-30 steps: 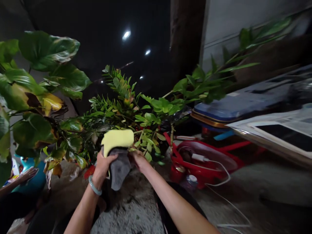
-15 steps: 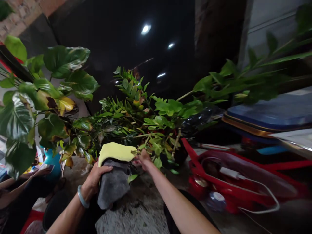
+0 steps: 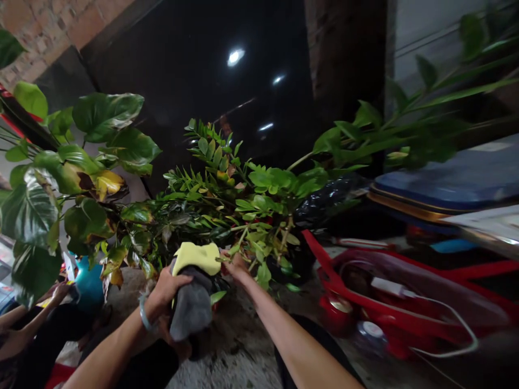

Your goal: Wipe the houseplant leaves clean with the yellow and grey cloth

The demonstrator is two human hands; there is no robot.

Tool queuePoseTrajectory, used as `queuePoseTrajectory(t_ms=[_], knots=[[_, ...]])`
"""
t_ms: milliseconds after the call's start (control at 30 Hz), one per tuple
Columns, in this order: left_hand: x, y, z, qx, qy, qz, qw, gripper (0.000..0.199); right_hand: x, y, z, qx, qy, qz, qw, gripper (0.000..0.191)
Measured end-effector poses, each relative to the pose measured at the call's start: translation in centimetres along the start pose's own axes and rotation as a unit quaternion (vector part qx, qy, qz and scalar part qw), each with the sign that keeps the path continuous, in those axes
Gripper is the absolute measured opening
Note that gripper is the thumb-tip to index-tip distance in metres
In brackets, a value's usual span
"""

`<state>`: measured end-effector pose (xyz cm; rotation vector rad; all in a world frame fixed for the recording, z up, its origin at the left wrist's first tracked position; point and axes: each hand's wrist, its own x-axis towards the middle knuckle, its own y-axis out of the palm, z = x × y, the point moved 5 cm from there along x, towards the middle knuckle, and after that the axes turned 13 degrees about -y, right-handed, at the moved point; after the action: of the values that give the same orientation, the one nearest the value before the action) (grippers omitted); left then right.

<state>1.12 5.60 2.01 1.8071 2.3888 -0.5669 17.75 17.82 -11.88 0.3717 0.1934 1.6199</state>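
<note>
Nearest, a pale bangle [image 3: 145, 313] rings the wrist of the left hand [image 3: 167, 289], whose fingers are clamped on a two-sided cloth [image 3: 192, 294], the thumb laid across its front and the other fingertips hidden behind it. The cloth is held up above the grey, littered floor [image 3: 231, 359], in front of the greenery and left of the right hand [image 3: 235, 266]. Its long axis runs up and down the view, leaning slightly, so that the upper end lies toward the plants and the loose lower end hangs toward the wearer, a little to the left. The upper part is folded over and shows a soft, pale yellow face with a wavy top edge; below it the other face is dark grey, plush and matte, bunched into rounded folds and narrowing little toward the bottom. The right hand reaches in at the edge of a green plant [image 3: 267, 208], just beside the yellow fold; leaves cover its fingertips, so I cannot tell whether they are together or apart. To the right, a white adapter [image 3: 387, 287] sits in a red holder [image 3: 399, 332]. Behind the plants stands a dark, glossy panel [image 3: 190, 70], with a brick wall [image 3: 77, 27] at upper left.
</note>
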Motion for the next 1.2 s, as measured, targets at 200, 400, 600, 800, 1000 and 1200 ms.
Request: queuePoseTrajectory(t_ms=[200, 400, 600, 800, 1000, 1200], knots=[[-1.0, -3.9, -6.9, -0.102, 0.107, -0.073, 0.986, 0.056, -0.6, 0.5, 0.2, 0.004, 0.028, 0.002, 1.0, 0.027], [2.9, -0.5, -2.3, -0.132, -0.015, -0.058, 0.989, 0.048, -1.6, -0.3, 0.6, 0.004, 0.026, 0.007, 1.0, 0.031], [1.1, -0.8, -3.9, -0.083, 0.022, -0.021, 0.996, 0.045, -2.0, -1.9, 0.2, -0.013, 0.054, 0.018, 0.998, 0.026], [2.5, -1.1, -9.0, -0.106, 0.119, -0.114, 0.981, 0.052, -2.3, -1.3, 0.2, -0.032, 0.067, 0.024, 0.997, 0.023], [0.6, 1.1, -2.0, -0.009, -0.045, 0.02, 0.999, 0.032, -2.8, -1.7, 0.8, -0.056, 0.092, 0.063, 0.992, 0.028], [0.3, -2.1, -9.0, -0.106, 0.116, -0.062, 0.986, 0.058, -3.1, -1.9, 1.0, -0.075, 0.081, 0.035, 0.993, 0.026]])
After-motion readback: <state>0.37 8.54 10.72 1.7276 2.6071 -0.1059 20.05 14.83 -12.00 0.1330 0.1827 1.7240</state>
